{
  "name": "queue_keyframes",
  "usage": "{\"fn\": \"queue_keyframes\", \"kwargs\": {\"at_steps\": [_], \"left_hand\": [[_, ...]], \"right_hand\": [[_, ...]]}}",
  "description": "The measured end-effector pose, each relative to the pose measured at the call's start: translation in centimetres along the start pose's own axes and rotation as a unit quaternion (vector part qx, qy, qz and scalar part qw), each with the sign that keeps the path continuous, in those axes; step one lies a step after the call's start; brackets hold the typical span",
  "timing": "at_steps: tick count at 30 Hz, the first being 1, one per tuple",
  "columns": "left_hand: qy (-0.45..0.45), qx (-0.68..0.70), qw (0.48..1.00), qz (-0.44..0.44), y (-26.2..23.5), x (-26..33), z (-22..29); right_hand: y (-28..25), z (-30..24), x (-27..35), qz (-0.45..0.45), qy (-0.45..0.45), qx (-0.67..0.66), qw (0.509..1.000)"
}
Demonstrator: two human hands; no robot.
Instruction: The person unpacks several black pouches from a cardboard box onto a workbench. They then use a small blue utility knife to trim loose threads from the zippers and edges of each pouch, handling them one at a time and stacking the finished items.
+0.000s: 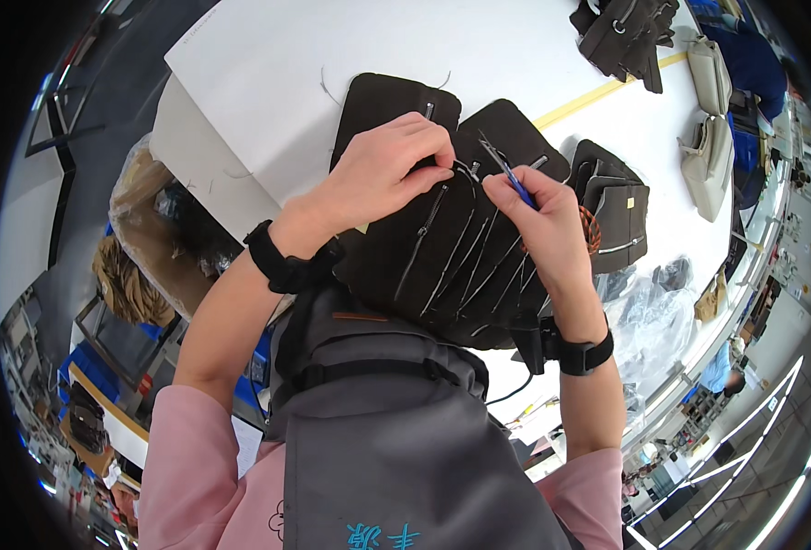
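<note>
Head view, looking down. Stack of dark brown bags (pixel 442 247) fanned out on white table (pixel 268 64), near its front edge, just above grey apron (pixel 396 440). Several overlapped pieces, each with pale zipper line running down the front.

Left hand (pixel 383 170) lay on top of stack, fingers curled together and pinched on thin dark thread (pixel 465 170) at upper edge of top bag. Black wrist strap (pixel 277 257) on left wrist. Pink sleeve at lower left.

Right hand (pixel 543 215) just right of left hand, nearly touching, resting on same stack. Fingers closed around small blue-handled snips (pixel 511 179), tip pointed up-left toward thread and left fingertips. Whether blades touched thread: could not tell. Black wrist strap on right wrist too, small black box hanging beside it.

Further dark bag (pixel 616 206) stood just right of stack, apart from both hands. Heap of dark bags (pixel 625 32) at far top of table, well apart. Two beige bags (pixel 708 110) along right edge. Yellow tape line (pixel 598 96) crossed table between stack and far heap. Clear plastic wrap (pixel 648 312) crumpled below right forearm. Loose thread bits on bare table top left. Brown sack of scraps (pixel 140 229) off left side of table, on the floor.
</note>
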State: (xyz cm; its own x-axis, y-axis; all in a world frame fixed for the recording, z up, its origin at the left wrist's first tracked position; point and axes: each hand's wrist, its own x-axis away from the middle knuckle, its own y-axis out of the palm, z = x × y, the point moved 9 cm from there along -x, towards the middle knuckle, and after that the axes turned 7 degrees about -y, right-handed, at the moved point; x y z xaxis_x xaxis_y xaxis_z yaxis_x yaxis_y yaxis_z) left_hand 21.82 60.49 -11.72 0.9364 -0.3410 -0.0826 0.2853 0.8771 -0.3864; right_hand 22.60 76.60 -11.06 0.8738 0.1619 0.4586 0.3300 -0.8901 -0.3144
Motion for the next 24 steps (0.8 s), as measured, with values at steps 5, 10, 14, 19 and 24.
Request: {"fn": "queue_keyframes", "kwargs": {"at_steps": [5,10,14,19,24], "left_hand": [[-0.005,0.023,1.0,-0.003,0.8,0.2,0.9],[0.028,0.064,0.995,0.077,0.2,-0.4,2.9],[-0.064,-0.038,0.994,0.083,-0.4,-1.3,-1.6],[-0.052,-0.147,0.988,0.003,2.3,-2.4,-3.1],[-0.044,-0.181,0.983,0.0,3.1,-2.0,-2.8]], "right_hand": [[-0.6,-0.3,1.9,0.016,-0.052,0.084,0.995],[-6.1,-0.2,3.4,0.081,-0.045,0.116,0.989],[-17.4,0.5,6.4,0.24,-0.031,0.085,0.966],[-30.7,8.1,10.6,0.378,0.015,0.215,0.901],[-25.7,6.3,9.4,0.391,-0.028,0.358,0.847]]}}
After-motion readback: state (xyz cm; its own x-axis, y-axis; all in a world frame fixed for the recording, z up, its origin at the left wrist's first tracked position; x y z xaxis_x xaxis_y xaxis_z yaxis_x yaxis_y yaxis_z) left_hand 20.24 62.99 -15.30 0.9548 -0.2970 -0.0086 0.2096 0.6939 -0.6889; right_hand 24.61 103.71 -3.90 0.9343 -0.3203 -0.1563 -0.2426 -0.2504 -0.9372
